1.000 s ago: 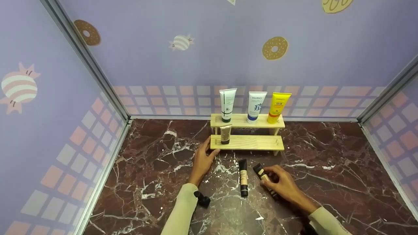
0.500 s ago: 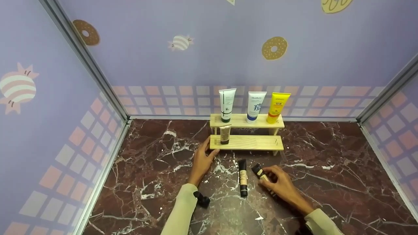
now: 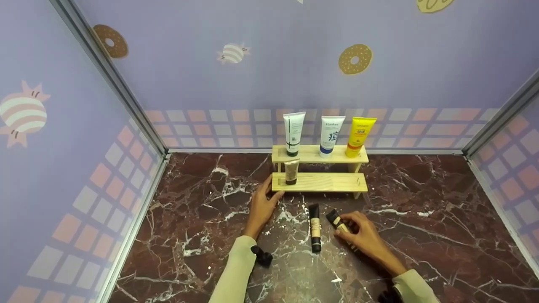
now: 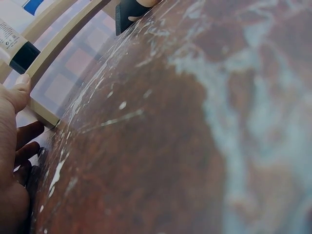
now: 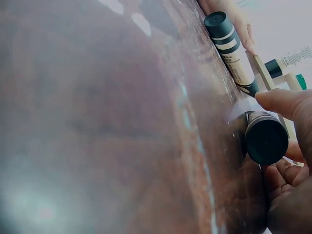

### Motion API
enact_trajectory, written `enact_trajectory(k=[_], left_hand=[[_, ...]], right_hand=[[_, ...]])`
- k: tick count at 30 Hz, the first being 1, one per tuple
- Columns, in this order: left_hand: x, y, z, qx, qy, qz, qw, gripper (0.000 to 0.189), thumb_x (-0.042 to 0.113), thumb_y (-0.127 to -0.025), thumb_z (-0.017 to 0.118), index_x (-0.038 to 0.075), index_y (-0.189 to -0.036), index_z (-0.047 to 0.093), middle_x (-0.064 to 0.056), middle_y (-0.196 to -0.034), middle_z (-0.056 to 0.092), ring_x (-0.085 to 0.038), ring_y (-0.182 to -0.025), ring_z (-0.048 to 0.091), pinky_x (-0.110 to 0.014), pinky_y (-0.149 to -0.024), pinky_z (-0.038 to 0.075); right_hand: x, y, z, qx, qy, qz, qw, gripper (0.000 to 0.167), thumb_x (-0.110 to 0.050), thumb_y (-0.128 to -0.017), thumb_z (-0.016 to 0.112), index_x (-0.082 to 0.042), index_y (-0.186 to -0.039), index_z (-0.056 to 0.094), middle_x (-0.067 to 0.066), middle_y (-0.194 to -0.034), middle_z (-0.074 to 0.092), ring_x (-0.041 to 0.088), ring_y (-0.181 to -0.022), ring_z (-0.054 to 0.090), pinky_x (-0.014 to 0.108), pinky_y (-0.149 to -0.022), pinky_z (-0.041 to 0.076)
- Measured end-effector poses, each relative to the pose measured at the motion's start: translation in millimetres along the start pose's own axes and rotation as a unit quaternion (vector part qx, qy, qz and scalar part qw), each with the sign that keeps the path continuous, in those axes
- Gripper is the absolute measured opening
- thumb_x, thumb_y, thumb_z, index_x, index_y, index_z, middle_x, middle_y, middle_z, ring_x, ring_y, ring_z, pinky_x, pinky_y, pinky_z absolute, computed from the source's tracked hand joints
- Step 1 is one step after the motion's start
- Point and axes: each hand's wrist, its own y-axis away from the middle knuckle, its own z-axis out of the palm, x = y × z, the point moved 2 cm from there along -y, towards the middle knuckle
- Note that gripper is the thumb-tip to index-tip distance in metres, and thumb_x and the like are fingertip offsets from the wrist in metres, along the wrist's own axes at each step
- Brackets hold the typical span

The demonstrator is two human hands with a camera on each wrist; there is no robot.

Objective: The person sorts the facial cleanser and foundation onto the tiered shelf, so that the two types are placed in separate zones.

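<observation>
My left hand holds the left end of a two-tier wooden rack, thumb at the front edge of its lower tier. In the left wrist view the thumb presses that edge, with the other fingers below it. A black and beige squeeze tube lies slanted on the tabletop, pinched between the thumb and fingers of my right hand. Its round black cap faces the right wrist camera. To its left lies a second black and beige tube, cap toward me, untouched.
Two white tubes and a yellow tube stand on the upper tier. A small brownish tube stands at the lower tier's left end. Patterned wall panels enclose the dark marbled tabletop.
The head view has shifted very slightly. Both hands keep their places, the left at the rack and the right on the tube.
</observation>
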Motion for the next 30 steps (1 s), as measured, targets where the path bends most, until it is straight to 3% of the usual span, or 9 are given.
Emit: enact_trajectory(k=[12, 19, 30], left_hand=[[-1.2, -1.0, 1.0, 0.007, 0.000, 0.006, 1.0000, 0.075, 0.031, -0.104, 0.080, -0.002, -0.164, 0.049, -0.030, -0.147, 0.061, -0.043, -0.140, 0.062, -0.057, -0.119, 0.046], [0.7, -0.9, 0.1, 0.011, 0.002, 0.013, 0.9998, 0.075, 0.028, -0.103, 0.082, -0.004, -0.163, 0.049, -0.030, -0.147, 0.062, -0.043, -0.141, 0.061, -0.056, -0.120, 0.045], [-1.8, -1.7, 0.1, 0.002, 0.008, 0.012, 0.9999, 0.077, 0.032, -0.104, 0.081, -0.003, -0.164, 0.048, -0.031, -0.152, 0.058, -0.041, -0.140, 0.062, -0.055, -0.121, 0.046]], right_hand=[[0.0, -3.3, -0.2, -0.022, 0.017, 0.011, 0.9996, 0.037, -0.019, -0.087, 0.095, -0.003, -0.116, 0.080, -0.003, -0.095, 0.064, 0.015, -0.090, 0.055, 0.028, -0.080, 0.049], [-0.6, -2.6, -0.1, -0.019, 0.022, 0.016, 0.9994, 0.039, -0.018, -0.087, 0.095, -0.001, -0.119, 0.080, -0.001, -0.097, 0.067, 0.016, -0.091, 0.057, 0.030, -0.081, 0.051], [-2.1, -2.1, -0.5, -0.004, -0.014, 0.039, 0.9991, 0.035, -0.013, -0.088, 0.093, 0.000, -0.118, 0.080, 0.001, -0.095, 0.068, 0.015, -0.086, 0.059, 0.027, -0.078, 0.052]])
